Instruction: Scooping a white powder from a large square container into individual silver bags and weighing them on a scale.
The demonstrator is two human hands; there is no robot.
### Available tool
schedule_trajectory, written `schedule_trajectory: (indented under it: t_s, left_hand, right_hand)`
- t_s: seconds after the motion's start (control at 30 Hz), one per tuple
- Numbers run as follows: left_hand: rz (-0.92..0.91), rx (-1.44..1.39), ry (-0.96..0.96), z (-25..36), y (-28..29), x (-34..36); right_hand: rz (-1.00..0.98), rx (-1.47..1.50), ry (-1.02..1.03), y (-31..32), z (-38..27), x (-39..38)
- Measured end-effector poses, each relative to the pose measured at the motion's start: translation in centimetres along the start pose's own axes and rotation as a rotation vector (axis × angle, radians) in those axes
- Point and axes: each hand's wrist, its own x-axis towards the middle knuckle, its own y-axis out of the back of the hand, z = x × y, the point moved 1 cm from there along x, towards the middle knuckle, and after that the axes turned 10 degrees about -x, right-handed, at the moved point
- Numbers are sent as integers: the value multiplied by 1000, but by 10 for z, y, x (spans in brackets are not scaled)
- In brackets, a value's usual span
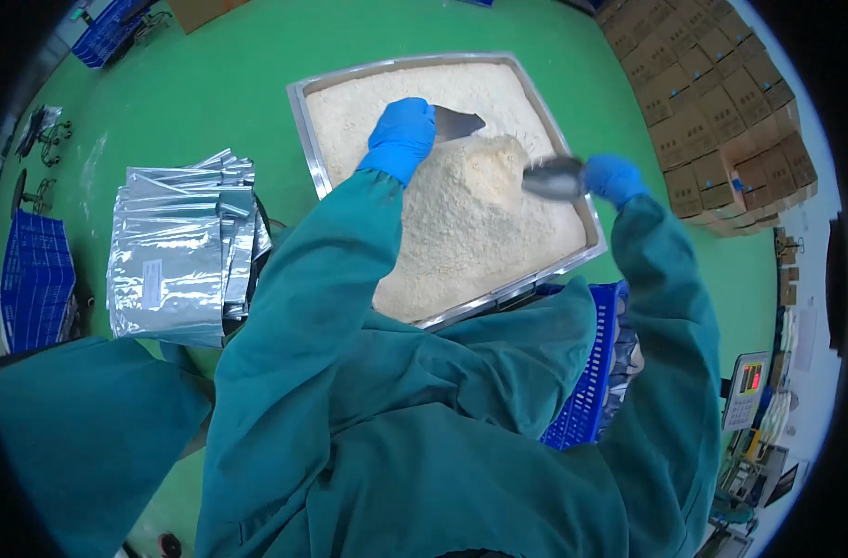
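My left hand, in a blue glove, is closed round a metal scoop at the far left part of a metal tray. Pale cream powder fills this tray and rises in a mound near its middle. At the tray's right side, my right hand, also gloved in blue, grips a second metal scoop. Motion blurs that scoop, whose blade points left against the mound's right flank. Whether it carries powder I cannot tell. The left scoop's blade lies just behind the mound, pointing right.
Silver foil bags are stacked left of the tray. A blue plastic crate stands by my right arm, with a scale display farther right. Cardboard boxes line the right wall. A person's green garment shows at lower left.
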Motion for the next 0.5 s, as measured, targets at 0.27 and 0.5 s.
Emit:
schedule_trajectory:
  t_s: [0.27,0.5]
  left_hand:
    - [84,-10,46,0,12,-3]
    - [182,33,-38,-4,15,2]
  right_hand:
    - [-98,510,15,-204,-113,41]
    - [-90,931,-3,-131,-40,6]
